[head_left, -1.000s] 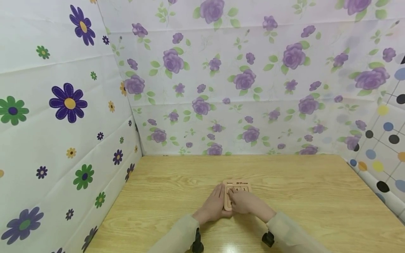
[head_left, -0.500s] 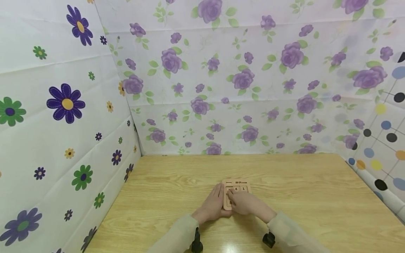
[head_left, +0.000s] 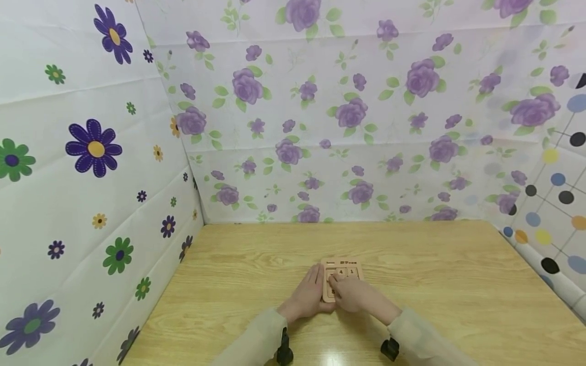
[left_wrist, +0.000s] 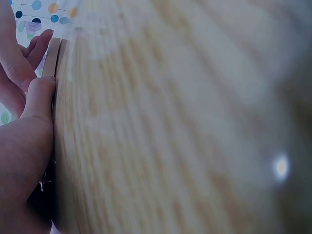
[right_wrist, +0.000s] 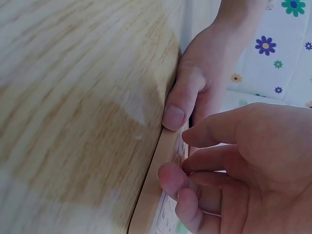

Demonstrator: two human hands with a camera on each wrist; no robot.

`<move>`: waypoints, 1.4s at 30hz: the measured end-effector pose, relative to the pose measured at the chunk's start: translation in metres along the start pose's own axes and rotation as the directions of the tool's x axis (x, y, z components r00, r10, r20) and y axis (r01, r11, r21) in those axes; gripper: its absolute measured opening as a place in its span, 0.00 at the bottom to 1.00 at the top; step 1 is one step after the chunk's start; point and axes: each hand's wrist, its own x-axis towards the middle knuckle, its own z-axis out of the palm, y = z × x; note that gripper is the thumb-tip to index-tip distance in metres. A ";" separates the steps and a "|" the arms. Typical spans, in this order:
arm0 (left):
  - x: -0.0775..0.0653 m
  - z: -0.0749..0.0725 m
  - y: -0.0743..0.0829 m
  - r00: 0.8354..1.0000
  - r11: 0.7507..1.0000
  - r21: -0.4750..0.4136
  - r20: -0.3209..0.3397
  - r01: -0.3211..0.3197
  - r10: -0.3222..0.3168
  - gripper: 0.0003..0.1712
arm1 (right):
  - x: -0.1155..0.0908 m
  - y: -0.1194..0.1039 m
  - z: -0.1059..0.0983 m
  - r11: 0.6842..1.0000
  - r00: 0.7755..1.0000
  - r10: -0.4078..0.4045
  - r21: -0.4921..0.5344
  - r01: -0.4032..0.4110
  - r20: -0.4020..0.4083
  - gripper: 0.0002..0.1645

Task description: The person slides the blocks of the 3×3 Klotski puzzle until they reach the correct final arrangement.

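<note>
A small tan number slide puzzle [head_left: 327, 298] lies flat on the table, with a frame and square tiles; 4 and 1 are readable in its top row. My left hand [head_left: 308, 294] rests at its left side, straight fingers along that edge and thumb against the near edge. Loosely bent, the fingers of my right hand [head_left: 354, 292] reach over the puzzle and touch its tiles from above. In the right wrist view, the left thumb [right_wrist: 174, 117] presses the wooden frame [right_wrist: 152, 197], close to the right fingertips. The right hand covers most lower tiles.
The wood-grain table [head_left: 229, 264] spreads around the puzzle. Floral cloth [head_left: 274, 127] hangs behind it, a daisy-patterned cloth [head_left: 46, 203] at the left and a dotted cloth [head_left: 549, 213] at the right. Each wrist wears a black device [head_left: 390, 348].
The head view has shifted slightly. Both hands stay at the puzzle in nearly the same place, the right fingertips still on the left part of the tiles.
</note>
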 end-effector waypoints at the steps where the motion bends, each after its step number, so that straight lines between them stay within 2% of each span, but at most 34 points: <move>1: 0.000 0.000 0.000 1.000 1.000 0.000 0.010 0.005 -0.005 0.63 | 0.000 0.000 0.000 1.000 1.000 0.000 -0.003 0.000 0.001 0.29; 12: 0.001 -0.003 0.000 1.000 1.000 0.002 0.012 0.016 -0.016 0.63 | -0.003 -0.003 -0.002 1.000 1.000 0.000 -0.016 0.000 -0.010 0.28; 22: 0.000 -0.003 0.000 1.000 1.000 0.022 0.010 0.008 -0.008 0.63 | -0.007 -0.005 -0.003 0.999 0.999 -0.040 -0.016 0.040 -0.029 0.27; 32: 0.000 0.002 0.000 1.000 0.999 0.045 0.013 0.015 -0.016 0.63 | -0.010 -0.008 -0.001 1.000 1.000 -0.018 -0.016 0.017 -0.016 0.28; 42: 0.000 -0.001 0.001 1.000 0.999 0.037 -0.002 0.012 -0.012 0.64 | -0.011 -0.006 0.001 0.999 0.999 -0.037 -0.027 0.037 -0.023 0.29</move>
